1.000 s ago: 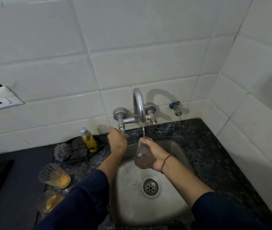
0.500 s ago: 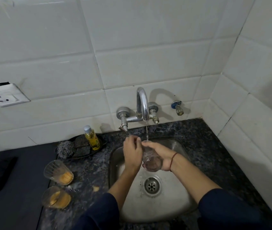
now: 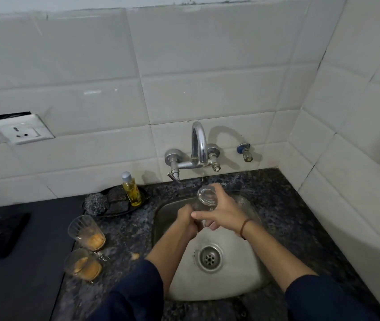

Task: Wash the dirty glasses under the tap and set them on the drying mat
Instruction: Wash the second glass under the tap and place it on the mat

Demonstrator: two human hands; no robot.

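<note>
One glass point(image 3: 206, 196) is mid-rinse over the sink point(image 3: 230, 286) under the tap point(image 3: 199, 144), my right hand point(image 3: 223, 214) gripping its side, left hand point(image 3: 185, 220) curled round its base; next, empty it, holding firm.

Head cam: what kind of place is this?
Most likely a small home kitchen: a steel sink set in a speckled stone counter, a wall-mounted tap on white tiles with a glass held under it, and scrubbers beside a bottle of yellow liquid, probably dish soap.

Seemingly curled left grip point(image 3: 188, 222), right grip point(image 3: 222, 212)
</note>
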